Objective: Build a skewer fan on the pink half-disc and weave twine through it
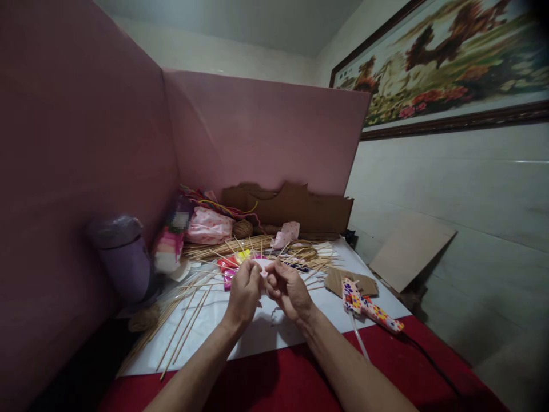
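Note:
Between my two hands is a pale round disc (262, 264), with thin wooden sticks fanning out from around it. My left hand (246, 286) is closed, its fingers pinching the disc's left side. On the other side my right hand (288, 288) has thumb and forefinger pressed together at the disc's edge, the other fingers curled. Whatever small part lies under the fingertips is hidden. Just behind the hands lie red packets (227, 263), a yellow packet (243, 255) and a magenta packet (228, 280).
A flower-patterned glue gun (372, 309) rests by a cardboard piece (334, 281) at right, its cord trailing over red cloth (257, 377). Loose sticks (184, 332) lie at left on white sheeting. Behind stand a purple bin (126, 269), a twine ball (242, 229) and torn cardboard (295, 206).

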Motion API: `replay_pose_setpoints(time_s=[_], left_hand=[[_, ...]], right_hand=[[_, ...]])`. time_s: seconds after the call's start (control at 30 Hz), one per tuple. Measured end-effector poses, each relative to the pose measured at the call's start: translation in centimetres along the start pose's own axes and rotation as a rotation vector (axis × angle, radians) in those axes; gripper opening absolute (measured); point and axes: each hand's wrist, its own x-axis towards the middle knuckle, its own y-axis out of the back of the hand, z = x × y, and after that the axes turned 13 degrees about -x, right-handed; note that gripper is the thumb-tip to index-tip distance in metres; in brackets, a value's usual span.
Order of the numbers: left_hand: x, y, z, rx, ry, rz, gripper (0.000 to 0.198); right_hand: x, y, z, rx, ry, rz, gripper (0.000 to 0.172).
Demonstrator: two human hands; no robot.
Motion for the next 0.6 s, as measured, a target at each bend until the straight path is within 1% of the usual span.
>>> replay_pose_setpoints(time_s=[0.13, 0.23, 0.3, 0.37, 0.43, 0.5, 0.6], left_hand=[[0.1, 0.1, 0.0, 0.005, -0.025, -0.020, 0.032], [0.5, 0.4, -0.5, 0.016, -0.018, -0.015, 0.022], [0.7, 0.6, -0.9, 0.053, -0.013, -0.032, 0.015], [0.8, 0.8, -1.3, 0.092, -0.009, -0.066, 0.013], [0.9, 0.9, -1.5, 0.117, -0.010, -0.090, 0.017], [0.8, 0.9, -1.6, 0.136, -0.029, -0.088, 0.023], [0.7, 0.8, -1.4, 0.191, -0.075, -0.094, 0.028]], right_hand=[[0.3, 0.3, 0.1, 0.002, -0.021, 0.020, 0.035], [0.5, 0.3, 0.0, -0.055, 0.028, 0.073, 0.038], [0.5, 0.3, -0.2, -0.121, 0.087, 0.139, 0.039], [0.6, 0.5, -0.6, -0.170, 0.156, 0.225, 0.038], [0.7, 0.8, -0.9, -0.206, 0.236, 0.308, 0.036], [0.9, 1.1, -1.2, -0.233, 0.314, 0.380, 0.034], [1.2, 1.5, -1.5, -0.221, 0.361, 0.450, 0.033]])
